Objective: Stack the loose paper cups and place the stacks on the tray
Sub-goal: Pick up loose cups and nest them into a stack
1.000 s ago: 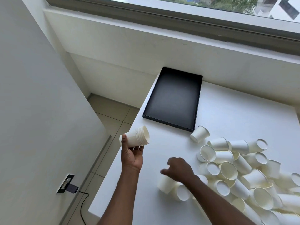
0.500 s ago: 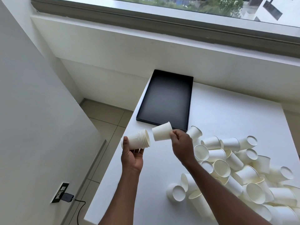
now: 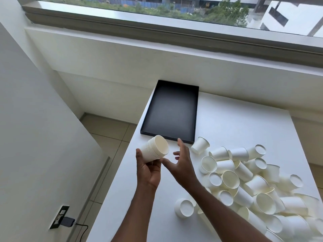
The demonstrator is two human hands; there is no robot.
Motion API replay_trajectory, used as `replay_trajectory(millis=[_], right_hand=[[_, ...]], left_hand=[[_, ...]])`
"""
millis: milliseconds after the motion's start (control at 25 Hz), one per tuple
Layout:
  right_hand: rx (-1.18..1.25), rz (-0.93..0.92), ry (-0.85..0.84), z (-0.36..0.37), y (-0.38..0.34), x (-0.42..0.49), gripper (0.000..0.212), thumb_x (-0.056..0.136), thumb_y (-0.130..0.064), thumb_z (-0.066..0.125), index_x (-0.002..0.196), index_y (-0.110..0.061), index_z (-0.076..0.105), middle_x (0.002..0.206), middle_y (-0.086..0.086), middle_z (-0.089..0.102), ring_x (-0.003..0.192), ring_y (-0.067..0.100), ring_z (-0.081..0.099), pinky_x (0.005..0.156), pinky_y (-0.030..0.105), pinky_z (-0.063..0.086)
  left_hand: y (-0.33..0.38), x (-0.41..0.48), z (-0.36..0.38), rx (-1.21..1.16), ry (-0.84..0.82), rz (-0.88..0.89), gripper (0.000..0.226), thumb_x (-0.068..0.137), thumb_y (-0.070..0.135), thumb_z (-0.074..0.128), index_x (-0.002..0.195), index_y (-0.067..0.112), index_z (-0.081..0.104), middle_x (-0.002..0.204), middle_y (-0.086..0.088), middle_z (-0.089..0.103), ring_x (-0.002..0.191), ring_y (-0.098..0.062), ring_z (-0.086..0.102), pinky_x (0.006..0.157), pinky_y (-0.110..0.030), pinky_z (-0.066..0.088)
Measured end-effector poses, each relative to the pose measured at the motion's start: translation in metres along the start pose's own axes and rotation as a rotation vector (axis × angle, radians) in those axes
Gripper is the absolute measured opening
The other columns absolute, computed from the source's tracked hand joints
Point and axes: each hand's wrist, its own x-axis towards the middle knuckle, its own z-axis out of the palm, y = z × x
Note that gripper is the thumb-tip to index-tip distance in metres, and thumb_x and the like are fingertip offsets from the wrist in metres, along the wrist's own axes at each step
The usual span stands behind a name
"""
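The left hand is raised over the near left part of the white counter, with thumb and fingers wrapped around a stack of paper cups. The stack is tipped on its side, its open mouth turned to the right and slightly away. The right hand is just to the right of the stack, released, with its fingers spread and its thumb close to the left hand's fingers. Whether they touch cannot be told.

A black tray lies on the far left of the counter, just beyond both hands. To the right, a pile of loose cups covers the near right of the counter, lying on their sides at all angles. One cup lies just beside the tray's near right corner. Another sits at the pile's near left edge. On the left wall, low down, a plug sits in a socket.
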Motion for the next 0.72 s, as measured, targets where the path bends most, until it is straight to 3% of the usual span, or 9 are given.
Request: replay_trajectory(millis=[40, 80, 160, 240, 360, 440, 520, 600, 720], right_hand=[[0.078, 0.087, -0.037, -0.001, 0.002, -0.003, 0.101, 0.064, -0.042, 0.08, 0.146, -0.021, 0.025, 0.136, -0.01, 0.038, 0.112, 0.011, 0.051, 0.086, 0.019, 0.041], [0.186, 0.125, -0.076, -0.003, 0.005, -0.005, 0.1, 0.058, -0.04, 0.082, 0.142, -0.023, 0.03, 0.135, -0.009, 0.044, 0.115, 0.011, 0.051, 0.088, 0.02, 0.043], [0.384, 0.148, -0.04, -0.008, 0.008, -0.007, 0.076, 0.056, -0.023, 0.081, 0.124, -0.024, 0.048, 0.118, -0.002, 0.063, 0.108, 0.016, 0.061, 0.085, 0.025, 0.052], [0.424, 0.152, 0.089, -0.021, 0.006, -0.005, 0.059, 0.061, -0.02, 0.079, 0.114, -0.023, 0.053, 0.105, 0.0, 0.068, 0.099, 0.017, 0.066, 0.081, 0.033, 0.056], [0.211, 0.08, 0.206, -0.051, 0.007, 0.001, 0.056, 0.069, -0.025, 0.08, 0.115, -0.019, 0.049, 0.1, -0.006, 0.065, 0.087, 0.008, 0.062, 0.074, 0.027, 0.05], [0.048, 0.075, 0.257, -0.071, 0.016, 0.001, 0.064, 0.067, -0.033, 0.079, 0.119, -0.015, 0.046, 0.103, -0.003, 0.062, 0.088, 0.014, 0.058, 0.073, 0.028, 0.045], [-0.012, 0.095, 0.285, -0.086, 0.03, -0.002, 0.065, 0.069, -0.03, 0.081, 0.121, -0.014, 0.045, 0.106, -0.002, 0.06, 0.094, 0.019, 0.056, 0.074, 0.029, 0.041], [-0.022, 0.123, 0.306, -0.093, 0.041, -0.008, 0.062, 0.071, -0.025, 0.082, 0.12, -0.014, 0.045, 0.106, -0.001, 0.06, 0.095, 0.021, 0.056, 0.074, 0.028, 0.039], [-0.044, 0.146, 0.297, -0.096, 0.053, -0.017, 0.06, 0.072, -0.025, 0.081, 0.119, -0.016, 0.045, 0.105, -0.002, 0.061, 0.092, 0.021, 0.055, 0.072, 0.028, 0.038]], left_hand=[[-0.007, -0.004, 0.003, 0.028, -0.022, -0.048, 0.048, 0.092, 0.049, 0.053, 0.119, 0.009, 0.056, 0.106, -0.016, 0.061, 0.096, -0.026, 0.062, 0.075, -0.033, 0.059], [-0.016, -0.011, 0.007, 0.061, -0.064, -0.109, 0.055, 0.092, 0.052, 0.051, 0.122, 0.007, 0.057, 0.109, -0.017, 0.063, 0.101, -0.028, 0.062, 0.083, -0.035, 0.058], [-0.036, -0.026, 0.016, 0.157, -0.144, -0.228, 0.065, 0.092, 0.056, 0.048, 0.129, 0.002, 0.056, 0.121, -0.02, 0.064, 0.117, -0.031, 0.06, 0.104, -0.04, 0.047], [-0.048, -0.035, 0.017, 0.32, -0.167, -0.296, 0.07, 0.091, 0.061, 0.047, 0.129, 0.003, 0.057, 0.126, -0.019, 0.065, 0.121, -0.029, 0.06, 0.106, -0.042, 0.044], [-0.056, -0.035, -0.007, 0.988, -0.066, -0.252, 0.065, 0.084, 0.071, 0.05, 0.102, 0.01, 0.065, 0.101, -0.011, 0.073, 0.09, -0.024, 0.071, 0.082, -0.04, 0.058], [-0.056, -0.04, -0.042, 1.422, 0.051, -0.243, 0.068, 0.073, 0.077, 0.057, 0.076, 0.009, 0.055, 0.072, -0.008, 0.062, 0.055, -0.02, 0.058, 0.058, -0.034, 0.051], [-0.054, -0.052, -0.074, 1.424, 0.216, -0.503, 0.077, 0.068, 0.08, 0.059, 0.088, 0.006, 0.051, 0.071, -0.014, 0.055, 0.048, -0.023, 0.049, 0.054, -0.029, 0.046], [-0.057, -0.061, -0.09, 1.279, 0.289, -0.811, 0.1, 0.069, 0.083, 0.054, 0.126, 0.002, 0.045, 0.094, -0.024, 0.062, 0.065, -0.033, 0.065, 0.063, -0.037, 0.056], [-0.072, -0.062, -0.092, 1.012, 0.362, -0.951, 0.121, 0.068, 0.083, 0.056, 0.152, 0.008, 0.014, 0.101, -0.038, 0.059, 0.089, -0.048, 0.067, 0.075, -0.051, 0.058]])
